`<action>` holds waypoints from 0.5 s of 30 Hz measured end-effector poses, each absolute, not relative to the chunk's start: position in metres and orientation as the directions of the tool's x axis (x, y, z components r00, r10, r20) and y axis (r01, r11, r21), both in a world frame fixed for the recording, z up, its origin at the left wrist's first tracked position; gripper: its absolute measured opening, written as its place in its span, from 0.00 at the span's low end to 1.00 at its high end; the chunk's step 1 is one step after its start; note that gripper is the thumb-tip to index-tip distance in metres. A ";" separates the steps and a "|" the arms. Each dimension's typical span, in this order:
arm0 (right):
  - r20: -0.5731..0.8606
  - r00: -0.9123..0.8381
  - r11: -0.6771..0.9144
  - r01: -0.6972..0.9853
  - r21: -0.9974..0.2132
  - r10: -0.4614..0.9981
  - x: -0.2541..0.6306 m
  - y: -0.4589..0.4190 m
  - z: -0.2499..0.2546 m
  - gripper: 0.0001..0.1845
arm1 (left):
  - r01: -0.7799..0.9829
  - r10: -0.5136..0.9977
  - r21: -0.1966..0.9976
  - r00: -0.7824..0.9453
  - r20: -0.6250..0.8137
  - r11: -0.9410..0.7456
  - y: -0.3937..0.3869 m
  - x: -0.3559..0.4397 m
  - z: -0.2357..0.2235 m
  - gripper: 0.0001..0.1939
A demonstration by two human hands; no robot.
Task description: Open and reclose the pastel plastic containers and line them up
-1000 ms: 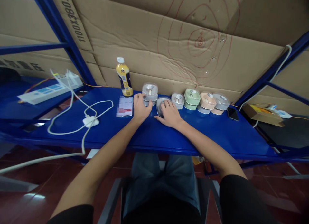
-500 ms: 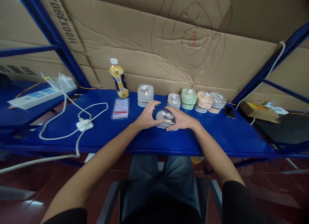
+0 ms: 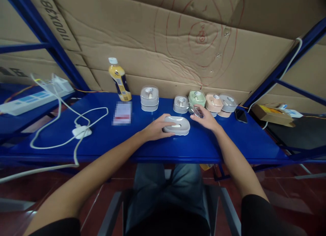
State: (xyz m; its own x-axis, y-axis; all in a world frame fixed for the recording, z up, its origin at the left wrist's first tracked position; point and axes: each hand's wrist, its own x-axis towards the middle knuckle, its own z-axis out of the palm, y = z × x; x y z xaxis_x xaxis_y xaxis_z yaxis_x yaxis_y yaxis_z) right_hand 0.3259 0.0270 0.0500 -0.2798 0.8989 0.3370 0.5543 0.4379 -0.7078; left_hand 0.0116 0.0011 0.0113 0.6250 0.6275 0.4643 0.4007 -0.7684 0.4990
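from my remote seat i see a long blue steel shelf (image 3: 193, 151) holding five round plastic cases (image 3: 181, 104) in a back row: three grey, one green, one peach. a sixth, a grey oval plastic case (image 3: 176, 125), sits in front, touched by the open left hand (image 3: 158, 128). the right hand (image 3: 206, 119) pinches a clear plastic lid (image 3: 195, 111) just beside the green case (image 3: 196, 97).

A gray box (image 3: 176, 125) lies flat on the blue shelf (image 3: 236, 144). It is a long round shape with a shiny top and a small cream bit in a slot. Near it, a clear lid (image 3: 195, 111) is held up off the shelf, tilted, and you can see through it.
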 end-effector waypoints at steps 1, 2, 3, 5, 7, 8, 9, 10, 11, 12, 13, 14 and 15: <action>0.329 -0.263 0.421 0.565 -0.710 0.907 0.329 0.028 0.048 0.44 | 0.403 0.623 0.491 0.632 0.461 -0.772 0.000 0.012 0.012 0.21; 0.321 -0.256 0.410 0.572 -0.710 0.912 0.330 0.030 0.046 0.45 | 0.409 0.625 0.488 0.634 0.455 -0.771 0.000 0.012 0.012 0.21; 0.317 -0.255 0.407 0.578 -0.707 0.914 0.330 0.030 0.045 0.45 | 0.417 0.632 0.489 0.632 0.449 -0.766 0.000 0.012 0.012 0.21; 0.318 -0.262 0.412 0.585 -0.698 0.911 0.329 0.031 0.043 0.45 | 0.440 0.655 0.497 0.612 0.443 -0.748 0.002 0.011 0.013 0.21; 0.318 -0.269 0.417 0.594 -0.688 0.909 0.328 0.031 0.043 0.45 | 0.476 0.690 0.505 0.568 0.449 -0.720 0.007 0.007 0.012 0.22; 0.312 -0.267 0.411 0.606 -0.681 0.912 0.328 0.031 0.043 0.45 | 0.499 0.713 0.511 0.533 0.456 -0.700 0.010 0.005 0.012 0.22; 0.300 -0.263 0.399 0.621 -0.675 0.917 0.329 0.032 0.044 0.45 | 0.526 0.739 0.519 0.489 0.464 -0.674 0.013 0.003 0.010 0.23; 0.281 -0.259 0.382 0.639 -0.668 0.924 0.331 0.032 0.044 0.45 | 0.555 0.767 0.529 0.441 0.467 -0.641 0.016 0.000 0.009 0.23; 0.255 -0.259 0.363 0.656 -0.661 0.932 0.333 0.033 0.044 0.45 | 0.584 0.795 0.542 0.396 0.460 -0.604 0.019 -0.002 0.007 0.24; 0.227 -0.263 0.347 0.672 -0.654 0.938 0.336 0.034 0.044 0.45 | 0.610 0.820 0.554 0.358 0.446 -0.567 0.022 -0.004 0.005 0.24; 0.201 -0.273 0.337 0.683 -0.648 0.941 0.338 0.034 0.044 0.46 | 0.631 0.842 0.563 0.331 0.427 -0.534 0.024 -0.005 0.004 0.24; 0.182 -0.286 0.334 0.689 -0.643 0.941 0.340 0.035 0.043 0.46 | 0.645 0.856 0.569 0.317 0.407 -0.510 0.026 -0.006 0.003 0.24; 0.173 -0.301 0.339 0.691 -0.639 0.938 0.342 0.036 0.042 0.47 | 0.652 0.865 0.573 0.314 0.393 -0.497 0.027 -0.006 0.002 0.24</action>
State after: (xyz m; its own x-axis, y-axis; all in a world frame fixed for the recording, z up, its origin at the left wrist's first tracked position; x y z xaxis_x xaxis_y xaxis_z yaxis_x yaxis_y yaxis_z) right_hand 0.3418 0.0360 0.0422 -0.3006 0.9379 0.1730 0.6906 0.3392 -0.6388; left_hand -0.0063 0.0266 0.0021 0.3137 0.8646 0.3926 0.6523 -0.4967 0.5726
